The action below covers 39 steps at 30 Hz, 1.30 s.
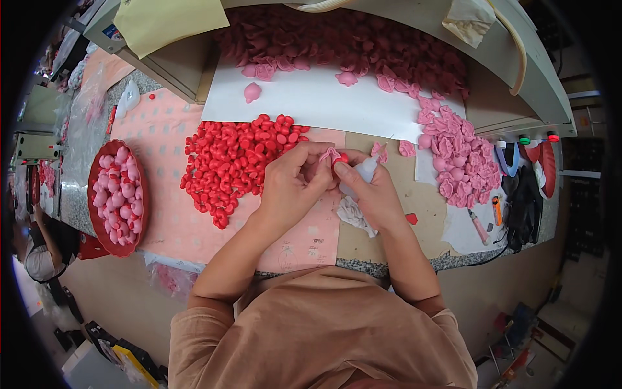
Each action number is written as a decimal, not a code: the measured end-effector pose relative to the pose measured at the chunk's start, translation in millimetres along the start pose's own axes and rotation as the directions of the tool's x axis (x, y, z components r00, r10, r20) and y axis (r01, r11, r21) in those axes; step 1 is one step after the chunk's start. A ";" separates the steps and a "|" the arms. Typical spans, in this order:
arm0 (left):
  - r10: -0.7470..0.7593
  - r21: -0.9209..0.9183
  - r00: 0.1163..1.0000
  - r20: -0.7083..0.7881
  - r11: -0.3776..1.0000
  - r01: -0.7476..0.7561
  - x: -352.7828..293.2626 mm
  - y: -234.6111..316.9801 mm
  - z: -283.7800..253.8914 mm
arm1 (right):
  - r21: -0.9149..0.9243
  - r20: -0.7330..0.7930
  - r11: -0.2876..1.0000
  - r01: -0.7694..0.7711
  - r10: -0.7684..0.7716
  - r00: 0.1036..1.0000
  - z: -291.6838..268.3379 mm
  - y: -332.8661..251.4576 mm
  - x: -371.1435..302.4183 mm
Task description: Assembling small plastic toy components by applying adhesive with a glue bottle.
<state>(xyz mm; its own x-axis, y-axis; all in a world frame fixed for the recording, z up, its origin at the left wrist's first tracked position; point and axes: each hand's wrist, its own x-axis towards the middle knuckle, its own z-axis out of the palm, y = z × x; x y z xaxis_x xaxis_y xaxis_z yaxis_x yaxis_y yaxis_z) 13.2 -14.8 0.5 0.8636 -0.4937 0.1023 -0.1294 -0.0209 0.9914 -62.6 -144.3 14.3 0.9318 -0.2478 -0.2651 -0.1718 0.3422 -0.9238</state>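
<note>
My left hand point(291, 183) is closed, pinching a pink petal-edged piece point(329, 155) near the middle of the bench. In my right hand point(378, 196) is a small whitish squeeze bottle point(364, 174), partly hidden by the fingers. A red rounded piece point(341, 159) shows at the right fingertips, against the pink one; whether the two are joined I cannot tell. Left of my hands lies a heap of small red rounded pieces point(236, 162). A crumpled white cloth point(355, 216) rests under my right hand.
A red scalloped tray point(105, 239) at the left holds pink-and-red pieces. Pink pieces fill the white sheet point(223, 97) under the grey box-like housing point(544, 91). Another pink pile point(460, 159) lies to the right, near an orange cutter point(497, 211) and black cloth point(520, 201).
</note>
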 end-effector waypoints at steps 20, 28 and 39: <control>-0.145 -0.262 0.942 0.304 0.938 0.228 -3.8 21.8 -5.1 | 0.282 0.127 0.957 -0.067 0.032 0.991 -4.7 7.2 1.2; 0.114 0.235 0.985 0.132 0.962 -0.142 6.1 17.7 -9.9 | 0.003 -0.049 0.995 0.104 -0.103 0.993 -4.1 12.4 1.9; 0.262 0.578 0.924 0.277 0.724 -0.378 6.2 16.6 -15.5 | -0.090 0.051 0.992 0.091 -0.086 0.995 -6.6 6.2 -0.4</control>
<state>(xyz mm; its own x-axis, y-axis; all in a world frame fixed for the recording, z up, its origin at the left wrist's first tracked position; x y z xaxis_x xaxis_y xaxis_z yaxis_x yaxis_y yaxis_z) 23.9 -4.8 18.9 0.6293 -0.7031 0.3312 -0.7016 -0.3305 0.6313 -66.2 -148.0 6.8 0.9584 -0.2294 -0.1700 -0.1148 0.2355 -0.9651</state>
